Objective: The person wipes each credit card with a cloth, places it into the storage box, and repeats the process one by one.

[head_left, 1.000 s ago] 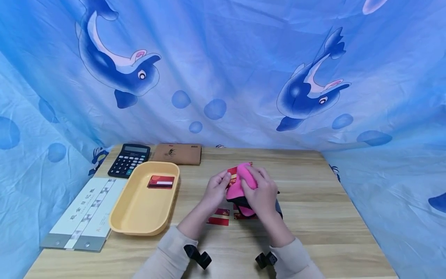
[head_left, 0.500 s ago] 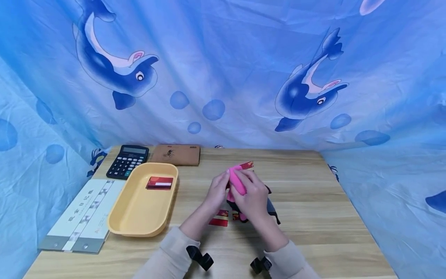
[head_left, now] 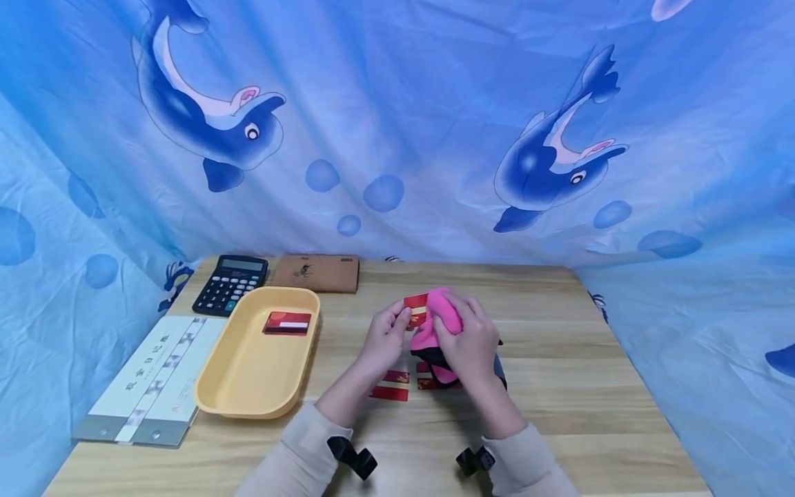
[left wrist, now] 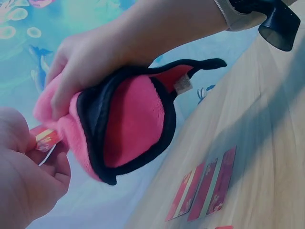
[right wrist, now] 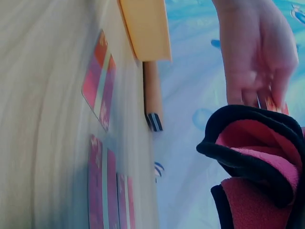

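My left hand [head_left: 383,338] pinches a red card [head_left: 416,310] with a gold stripe, between thumb and fingers. My right hand [head_left: 470,338] grips a bunched pink fleece cloth [head_left: 444,314] with black trim, beside the card's right part. In the left wrist view the cloth [left wrist: 138,119] gapes open like a pocket, showing its pink inside and a small white tag. It covers one end of the card [left wrist: 46,139] there. Below the hands, more red striped cards [head_left: 390,395] lie on the table, some partly hidden by the cloth.
A yellow tray [head_left: 254,407] with a red card [head_left: 287,323] in it stands to the left. Behind it are a black calculator [head_left: 230,284] and a brown wallet [head_left: 317,274]. A pale ledger folder [head_left: 152,379] lies at the far left. A blue dolphin curtain [head_left: 397,138] closes the back.
Half a second ago both hands were close together with the cloth between them. The right hand and cloth have since moved right and slightly up, uncovering the card in the left hand.
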The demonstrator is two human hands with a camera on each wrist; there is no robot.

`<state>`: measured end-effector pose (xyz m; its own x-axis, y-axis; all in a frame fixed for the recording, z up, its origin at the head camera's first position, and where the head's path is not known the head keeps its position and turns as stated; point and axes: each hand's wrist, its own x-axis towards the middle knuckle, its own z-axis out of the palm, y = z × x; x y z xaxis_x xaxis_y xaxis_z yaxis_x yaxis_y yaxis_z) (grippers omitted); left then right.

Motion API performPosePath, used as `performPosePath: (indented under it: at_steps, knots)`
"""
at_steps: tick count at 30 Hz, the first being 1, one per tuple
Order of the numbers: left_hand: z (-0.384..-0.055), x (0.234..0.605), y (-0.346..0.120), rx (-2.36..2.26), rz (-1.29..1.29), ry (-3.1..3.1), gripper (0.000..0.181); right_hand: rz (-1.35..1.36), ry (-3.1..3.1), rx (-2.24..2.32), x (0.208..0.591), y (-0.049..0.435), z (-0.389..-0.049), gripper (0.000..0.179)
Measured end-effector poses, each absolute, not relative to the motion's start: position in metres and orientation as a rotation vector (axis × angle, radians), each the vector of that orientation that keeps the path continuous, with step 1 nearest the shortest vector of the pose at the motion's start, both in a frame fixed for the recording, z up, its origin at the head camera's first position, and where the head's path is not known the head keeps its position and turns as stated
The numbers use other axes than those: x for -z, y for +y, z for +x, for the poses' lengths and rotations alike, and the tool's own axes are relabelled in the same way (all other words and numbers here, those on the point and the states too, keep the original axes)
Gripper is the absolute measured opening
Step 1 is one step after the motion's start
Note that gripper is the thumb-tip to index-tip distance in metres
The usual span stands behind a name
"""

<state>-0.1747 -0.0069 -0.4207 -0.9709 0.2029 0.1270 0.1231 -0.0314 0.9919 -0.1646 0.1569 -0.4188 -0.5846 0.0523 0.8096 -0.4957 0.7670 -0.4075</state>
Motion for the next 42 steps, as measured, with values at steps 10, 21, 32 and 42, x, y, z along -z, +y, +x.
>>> performPosePath:
  at_steps: [10,21,32,42]
  knots:
    - [-0.181,0.418,-0.026,-2.169,0.358,2.299,0.030,0.244,-2.102,-0.853,0.423,0.188,-0.171,0.040]
    - [-0.189,0.414,-0.035,-2.525,0.320,2.048,0.027,0.170,-2.071,-0.923,0.429,0.210,-0.172,0.039]
    - [-0.188,0.413,-0.044,-2.245,0.431,2.274,0.039,0.142,-2.064,-0.969,0.427,0.218,-0.169,0.041]
    - [-0.192,0.416,-0.042,-2.408,0.317,2.107,0.020,0.156,-2.019,-0.939,0.423,0.223,-0.168,0.037]
